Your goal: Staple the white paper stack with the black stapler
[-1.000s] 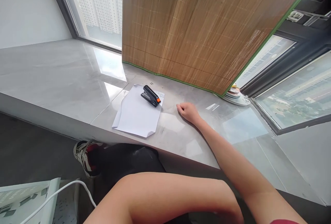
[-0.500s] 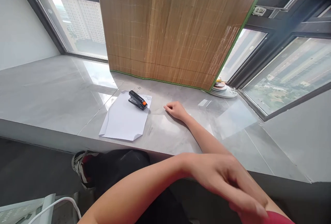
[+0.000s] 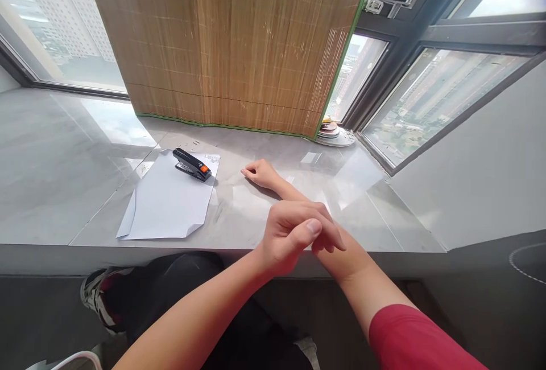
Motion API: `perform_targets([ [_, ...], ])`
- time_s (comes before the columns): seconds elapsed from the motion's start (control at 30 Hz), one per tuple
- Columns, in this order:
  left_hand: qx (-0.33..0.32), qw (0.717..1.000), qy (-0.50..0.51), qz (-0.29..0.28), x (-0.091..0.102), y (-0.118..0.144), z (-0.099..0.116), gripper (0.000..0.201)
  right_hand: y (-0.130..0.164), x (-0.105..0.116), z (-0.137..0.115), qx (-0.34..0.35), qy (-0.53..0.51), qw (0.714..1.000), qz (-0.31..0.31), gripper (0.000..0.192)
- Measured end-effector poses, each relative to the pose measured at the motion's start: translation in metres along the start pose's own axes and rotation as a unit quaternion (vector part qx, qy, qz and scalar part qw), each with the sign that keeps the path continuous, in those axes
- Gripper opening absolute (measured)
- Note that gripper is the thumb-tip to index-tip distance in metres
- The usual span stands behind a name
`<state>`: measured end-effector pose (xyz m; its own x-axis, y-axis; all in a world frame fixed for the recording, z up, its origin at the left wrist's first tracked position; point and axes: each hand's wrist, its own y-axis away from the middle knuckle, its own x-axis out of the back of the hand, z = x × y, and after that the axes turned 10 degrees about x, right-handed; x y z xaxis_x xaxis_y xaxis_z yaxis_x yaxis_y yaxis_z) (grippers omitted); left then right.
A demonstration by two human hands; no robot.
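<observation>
My left hand (image 3: 294,236) is raised across my right forearm, bent at the wrist, its fingers loosely stretched and holding nothing. Whether it touches the forearm I cannot tell. On the grey marble-look sill rests my right hand (image 3: 263,174), loosely curled with thumb and forefinger tips close together and nothing visible in them. A black stapler (image 3: 191,165) with an orange patch lies to the left of my right hand. Beneath it are white paper sheets (image 3: 168,205) with curled corners and some print at the top right.
A bamboo blind (image 3: 230,45) with green edging hangs down to the back of the sill (image 3: 55,171). Stacked plates (image 3: 335,135) stand by its lower right corner. Loose staples (image 3: 196,143) lie behind the stapler. Windows flank the blind. My leg and shoe (image 3: 96,301) are below the sill edge.
My left hand has moved up and left from near my right sleeve to over the forearm. The view has shifted right; my right hand, stapler and paper stay in place on the sill.
</observation>
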<state>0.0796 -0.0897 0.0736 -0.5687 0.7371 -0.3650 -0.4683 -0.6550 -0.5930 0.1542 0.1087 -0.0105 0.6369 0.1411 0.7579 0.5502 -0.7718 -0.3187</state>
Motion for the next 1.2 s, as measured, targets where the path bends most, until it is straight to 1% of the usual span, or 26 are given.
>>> perform_targets([
  [0.17, -0.002, 1.0, -0.001, -0.017, 0.004, -0.001, -0.001, 0.03, 0.0, 0.001, -0.004, 0.0, 0.012, 1.0, -0.004, 0.044],
  [0.4, -0.003, 1.0, 0.002, -0.026, 0.004, 0.0, -0.003, 0.031, -0.001, 0.001, -0.003, 0.019, 0.033, 0.999, 0.0, 0.046],
  [0.5, 0.008, 1.0, 0.001, -0.024, 0.004, -0.001, -0.002, 0.033, -0.002, 0.0, -0.008, 0.074, 0.058, 0.995, 0.024, 0.047],
  [0.53, 0.012, 1.0, 0.001, -0.025, 0.004, -0.001, -0.001, 0.034, -0.002, -0.002, -0.013, 0.108, 0.071, 0.991, 0.035, 0.046],
  [0.6, 0.012, 1.0, 0.005, -0.027, 0.004, -0.001, -0.001, 0.035, -0.001, -0.006, -0.027, 0.205, 0.093, 0.974, 0.04, 0.041],
  [0.67, 0.008, 0.999, 0.012, -0.032, 0.004, -0.002, -0.001, 0.034, 0.0, -0.014, -0.045, 0.313, 0.108, 0.944, 0.012, 0.033],
  [0.7, 0.006, 0.999, 0.015, -0.035, 0.004, -0.002, -0.001, 0.034, 0.0, -0.019, -0.054, 0.355, 0.113, 0.928, -0.011, 0.029],
  [0.77, 0.007, 0.999, 0.017, -0.037, 0.003, -0.002, -0.001, 0.034, -0.002, -0.03, -0.071, 0.399, 0.123, 0.907, -0.052, 0.025],
  [0.9, 0.012, 0.999, 0.019, -0.032, 0.003, -0.002, -0.001, 0.038, -0.025, -0.057, -0.095, 0.426, 0.13, 0.889, -0.109, 0.032],
  [1.0, 0.006, 0.999, 0.011, -0.034, 0.003, -0.002, 0.0, 0.039, -0.049, -0.079, -0.101, 0.446, 0.116, 0.874, -0.155, 0.041],
  [1.03, 0.008, 0.999, 0.006, -0.035, 0.004, -0.003, 0.0, 0.04, -0.056, -0.086, -0.101, 0.446, 0.11, 0.873, -0.165, 0.044],
  [1.1, 0.017, 0.999, -0.003, -0.033, 0.004, -0.003, 0.001, 0.042, -0.066, -0.101, -0.097, 0.428, 0.101, 0.88, -0.178, 0.048],
  [1.2, 0.03, 0.999, -0.016, -0.028, 0.002, -0.002, 0.002, 0.048, -0.07, -0.116, -0.087, 0.38, 0.089, 0.9, -0.196, 0.052],
])
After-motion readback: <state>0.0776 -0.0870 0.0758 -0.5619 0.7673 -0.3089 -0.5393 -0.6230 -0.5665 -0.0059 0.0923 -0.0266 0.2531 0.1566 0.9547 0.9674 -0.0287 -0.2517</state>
